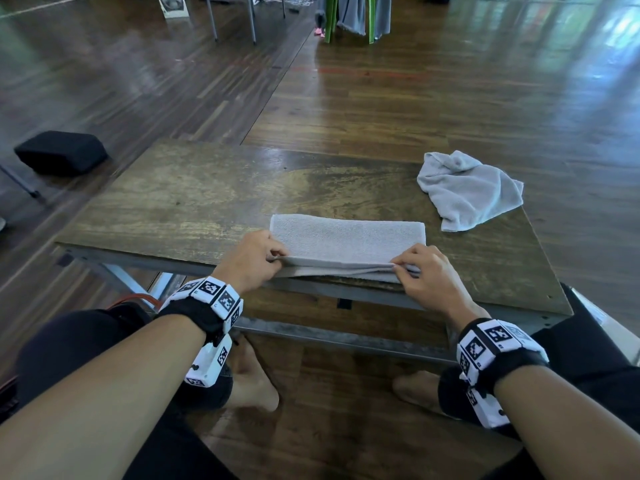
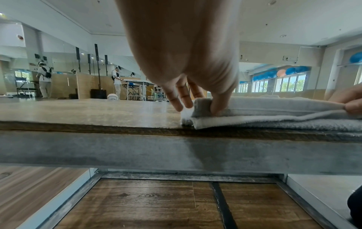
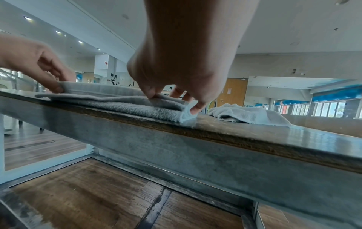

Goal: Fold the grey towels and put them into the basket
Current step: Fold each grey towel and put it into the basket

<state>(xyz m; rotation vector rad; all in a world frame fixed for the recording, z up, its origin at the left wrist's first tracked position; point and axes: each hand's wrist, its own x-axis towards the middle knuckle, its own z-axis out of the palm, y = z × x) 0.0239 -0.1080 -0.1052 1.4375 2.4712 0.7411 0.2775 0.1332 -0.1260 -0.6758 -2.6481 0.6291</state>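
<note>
A grey towel (image 1: 346, 237) lies folded into a long strip at the near edge of the wooden table (image 1: 194, 195). My left hand (image 1: 258, 259) pinches the top layer at the strip's near left corner, thumb and fingers round the fold (image 2: 203, 106). My right hand (image 1: 420, 268) pinches the top layer at the near right corner (image 3: 166, 99). A second grey towel (image 1: 467, 190) lies crumpled at the table's right side, also seen in the right wrist view (image 3: 248, 114). No basket shows in any view.
A black cushion (image 1: 60, 152) sits on the wooden floor left of the table. Chair legs and hanging cloth (image 1: 353, 15) stand far behind. My knees and bare feet (image 1: 256, 386) are under the table's metal frame (image 1: 311, 327). Other people stand far off (image 2: 44, 80).
</note>
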